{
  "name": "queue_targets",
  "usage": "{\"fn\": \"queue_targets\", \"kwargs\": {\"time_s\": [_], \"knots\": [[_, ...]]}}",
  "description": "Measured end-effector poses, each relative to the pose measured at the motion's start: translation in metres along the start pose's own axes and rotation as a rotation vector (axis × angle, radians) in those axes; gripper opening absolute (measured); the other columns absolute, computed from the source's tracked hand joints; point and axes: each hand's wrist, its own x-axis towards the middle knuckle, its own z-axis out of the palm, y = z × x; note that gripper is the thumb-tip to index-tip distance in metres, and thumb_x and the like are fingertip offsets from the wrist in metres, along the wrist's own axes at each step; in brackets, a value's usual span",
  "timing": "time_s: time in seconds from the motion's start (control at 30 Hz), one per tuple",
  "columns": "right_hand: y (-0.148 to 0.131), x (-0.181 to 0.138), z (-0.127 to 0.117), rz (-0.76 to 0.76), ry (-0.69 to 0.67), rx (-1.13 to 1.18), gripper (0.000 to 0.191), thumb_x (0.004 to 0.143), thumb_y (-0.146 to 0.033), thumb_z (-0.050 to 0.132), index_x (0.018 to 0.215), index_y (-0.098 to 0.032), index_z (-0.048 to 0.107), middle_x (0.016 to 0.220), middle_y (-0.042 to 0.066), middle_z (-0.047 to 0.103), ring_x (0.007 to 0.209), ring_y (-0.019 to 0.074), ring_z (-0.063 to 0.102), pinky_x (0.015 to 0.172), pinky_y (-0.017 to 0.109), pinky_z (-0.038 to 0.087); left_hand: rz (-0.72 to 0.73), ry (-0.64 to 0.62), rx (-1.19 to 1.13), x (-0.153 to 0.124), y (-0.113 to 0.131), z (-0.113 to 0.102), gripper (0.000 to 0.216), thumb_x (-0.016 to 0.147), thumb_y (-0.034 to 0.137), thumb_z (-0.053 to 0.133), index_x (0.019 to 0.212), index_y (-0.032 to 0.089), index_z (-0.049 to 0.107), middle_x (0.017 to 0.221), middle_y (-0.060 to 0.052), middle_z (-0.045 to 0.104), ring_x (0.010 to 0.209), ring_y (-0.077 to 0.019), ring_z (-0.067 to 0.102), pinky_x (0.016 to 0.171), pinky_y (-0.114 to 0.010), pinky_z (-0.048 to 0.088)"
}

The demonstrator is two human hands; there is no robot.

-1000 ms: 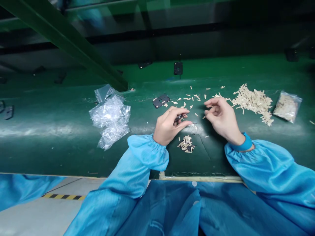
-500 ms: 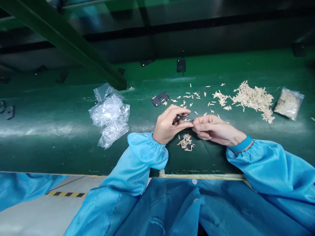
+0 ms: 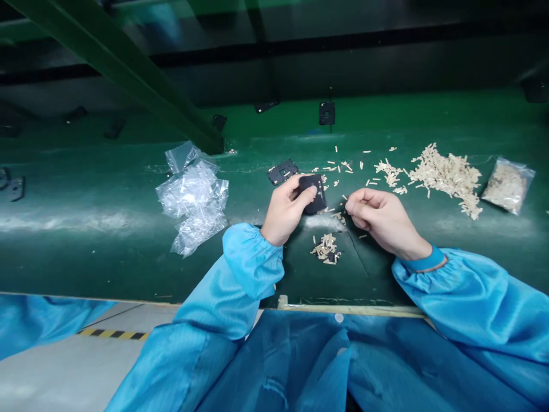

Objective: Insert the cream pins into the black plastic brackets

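My left hand [image 3: 286, 207] grips a flat black plastic part [image 3: 314, 194], its thumb lying across the face. To the right of it, my right hand [image 3: 381, 220] has thumb and forefinger pinched together on a small pale strip [image 3: 344, 198], whose tip pokes out. Behind my left hand a second black part [image 3: 283, 171] with a cut-out lies on the green bench. Loose pale strips [image 3: 340, 166] are scattered beyond both hands. Nearer me sits a small heap of strips [image 3: 326, 250] with dark bits among them.
Left of my hands lies a pile of clear plastic bags [image 3: 195, 197]. A large heap of pale strips [image 3: 446, 174] and a filled bag [image 3: 509, 184] lie at the right. More black parts [image 3: 326, 113] rest at the back. A green post [image 3: 163, 109] slants down behind the bags.
My hands have moved apart. The black part in my left hand has turned from edge-on to show its flat face. My right hand has shifted right, a strip now showing at its fingertips.
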Motion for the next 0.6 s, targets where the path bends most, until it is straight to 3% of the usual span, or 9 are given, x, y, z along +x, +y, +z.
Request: {"fn": "queue_targets", "kwargs": {"time_s": [0.13,0.2,0.37,0.47,0.6], "knots": [[0.002,0.000,0.002,-0.048,0.077,-0.087,0.027,0.075,-0.029,0.075,0.086,-0.007,0.063,0.068,0.002,0.052,0.054,0.0039,0.041,0.049,0.018,0.029,-0.039,0.096,-0.017,0.003,0.008,0.003,0.032,0.077,0.024,0.082,0.099,0.008,0.064,0.095,-0.004,0.068,0.082,-0.0038,0.062,0.073,-0.012,0.053],[0.002,-0.001,0.004,-0.084,0.118,-0.134,0.028,0.076,-0.030,0.073,0.086,-0.006,0.062,0.068,0.002,0.052,0.054,0.0036,0.041,0.049,0.017,0.030,-0.109,0.110,-0.135,0.003,0.011,0.007,0.034,0.074,0.013,0.078,0.097,0.008,0.053,0.088,-0.004,0.065,0.066,-0.0066,0.062,0.061,-0.017,0.055],[0.001,-0.002,0.009,-0.139,0.181,-0.220,0.032,0.078,-0.034,0.073,0.083,-0.007,0.057,0.059,0.001,0.047,0.050,0.0039,0.039,0.045,0.016,0.029,-0.374,0.037,-0.276,-0.003,0.011,0.015,0.043,0.086,0.013,0.069,0.125,0.011,0.052,0.102,-0.007,0.064,0.077,-0.0167,0.072,0.074,-0.027,0.064],[0.002,-0.001,0.010,-0.143,0.178,-0.227,0.030,0.079,-0.034,0.071,0.084,-0.008,0.057,0.061,0.001,0.049,0.051,0.0038,0.040,0.045,0.016,0.030,-0.340,0.020,-0.234,-0.005,0.008,0.015,0.033,0.084,0.019,0.074,0.109,0.007,0.057,0.103,-0.008,0.067,0.083,-0.0148,0.072,0.078,-0.024,0.063],[0.002,-0.001,0.010,-0.175,0.197,-0.242,0.030,0.079,-0.035,0.071,0.083,-0.008,0.057,0.060,0.001,0.049,0.049,0.0037,0.041,0.044,0.016,0.031,-0.239,0.018,-0.147,-0.006,0.009,0.016,0.033,0.076,0.019,0.082,0.095,0.004,0.059,0.088,-0.006,0.067,0.075,-0.0051,0.063,0.068,-0.013,0.055]]}}
